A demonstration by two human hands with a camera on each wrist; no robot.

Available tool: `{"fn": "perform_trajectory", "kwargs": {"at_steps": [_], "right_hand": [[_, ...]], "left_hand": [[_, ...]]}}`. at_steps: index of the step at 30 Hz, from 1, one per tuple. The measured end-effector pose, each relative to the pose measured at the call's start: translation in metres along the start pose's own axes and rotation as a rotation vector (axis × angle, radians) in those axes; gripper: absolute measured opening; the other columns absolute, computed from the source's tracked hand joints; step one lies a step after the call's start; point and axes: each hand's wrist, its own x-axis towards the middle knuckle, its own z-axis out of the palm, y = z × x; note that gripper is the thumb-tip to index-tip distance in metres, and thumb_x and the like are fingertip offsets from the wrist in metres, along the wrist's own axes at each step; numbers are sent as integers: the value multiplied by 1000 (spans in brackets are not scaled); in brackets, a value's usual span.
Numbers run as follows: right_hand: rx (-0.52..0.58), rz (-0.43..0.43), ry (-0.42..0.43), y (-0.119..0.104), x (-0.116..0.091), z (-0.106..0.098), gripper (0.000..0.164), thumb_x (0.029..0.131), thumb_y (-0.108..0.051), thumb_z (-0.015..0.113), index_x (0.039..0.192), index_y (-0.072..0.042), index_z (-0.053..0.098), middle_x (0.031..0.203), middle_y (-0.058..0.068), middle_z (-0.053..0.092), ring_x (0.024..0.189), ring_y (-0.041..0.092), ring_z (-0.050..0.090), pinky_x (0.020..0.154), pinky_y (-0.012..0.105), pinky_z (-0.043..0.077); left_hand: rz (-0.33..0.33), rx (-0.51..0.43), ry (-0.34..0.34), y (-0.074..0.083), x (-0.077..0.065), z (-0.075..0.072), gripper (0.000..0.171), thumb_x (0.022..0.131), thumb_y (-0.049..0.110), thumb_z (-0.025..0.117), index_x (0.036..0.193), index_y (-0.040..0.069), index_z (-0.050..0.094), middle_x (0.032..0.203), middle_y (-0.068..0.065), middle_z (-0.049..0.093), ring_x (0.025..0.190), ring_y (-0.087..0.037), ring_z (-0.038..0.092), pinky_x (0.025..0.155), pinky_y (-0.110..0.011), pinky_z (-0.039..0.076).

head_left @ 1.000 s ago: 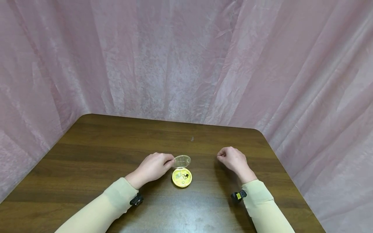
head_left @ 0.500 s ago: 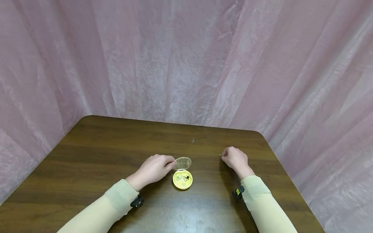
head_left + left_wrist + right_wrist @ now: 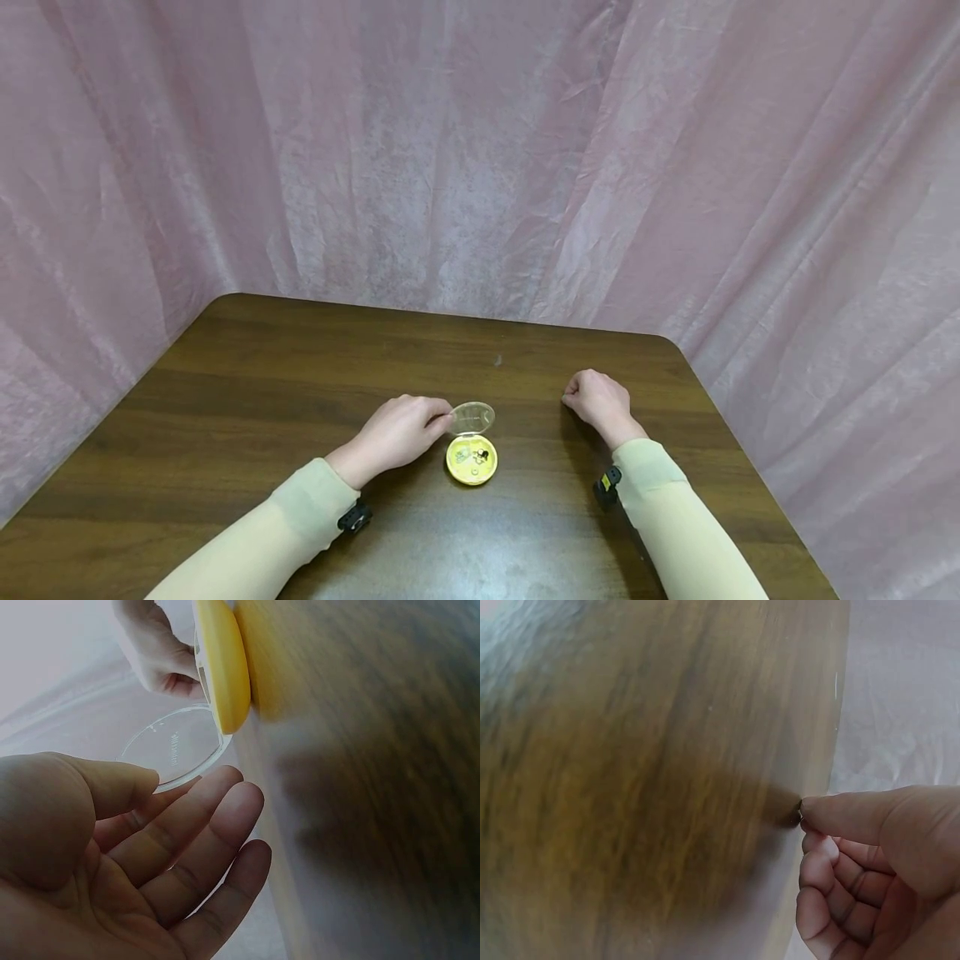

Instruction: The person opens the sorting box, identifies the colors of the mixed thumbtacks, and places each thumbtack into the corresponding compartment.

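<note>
A small round yellow case stands on the wooden table with its clear lid raised. Inside lie several tiny pieces, dark and pale, too small to identify. My left hand pinches the lid's left edge between thumb and forefinger. In the left wrist view the other fingers of that hand are loosely bent, away from the case. To the right of the case, my right hand is low over the table. Its thumb and forefinger pinch a tiny piece, mostly hidden; its kind cannot be made out.
The brown wooden table has a small pale mark beyond the case. Pink curtains hang behind the table and along both sides. A black strap device sits on each wrist.
A tiny green piece showed beside my right fingertips half a second ago; the head view no longer shows it. My right hand shifted slightly. My left hand kept its hold on the lid.
</note>
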Motion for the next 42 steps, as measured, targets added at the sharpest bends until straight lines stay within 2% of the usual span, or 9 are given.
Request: {"fn": "perform_trajectory", "kwargs": {"at_steps": [11,21,30,35,42], "right_hand": [[-15,-2,-18,0,2,0,13,90,-31,70,80,-24,69,80,-9,63,74,14,56,67,39,46],[10,-66,20,3,0,7,16,90,-36,71,80,-24,70,82,-10,64,72,13,56,69,39,47],[-12,-117,32,2,-2,9,11,90,-32,69,86,-22,68,85,-7,65,78,15,59,71,41,48],[-23,-129,57,0,-4,10,7,86,-25,68,82,-23,62,84,-5,57,77,15,55,68,40,46],[-79,-203,139,-2,-8,9,18,85,-22,72,73,-24,59,81,-7,51,68,13,52,61,37,44]], "left_hand": [[-6,-2,-3,2,1,-2,16,99,29,61,96,22,75,79,19,61,66,-5,53,65,-29,43],[-12,-6,-7,1,0,-2,15,99,28,61,95,22,74,76,19,58,64,-6,52,64,-30,43],[-15,-12,-11,2,0,-1,15,99,28,60,96,22,74,77,18,60,64,-6,52,64,-30,43],[-10,-9,-10,2,0,-1,16,99,28,60,95,23,74,77,19,59,63,-6,51,63,-29,42],[-6,-8,-6,2,0,-1,16,99,28,61,96,22,75,78,18,60,64,-6,52,64,-29,43]]}}
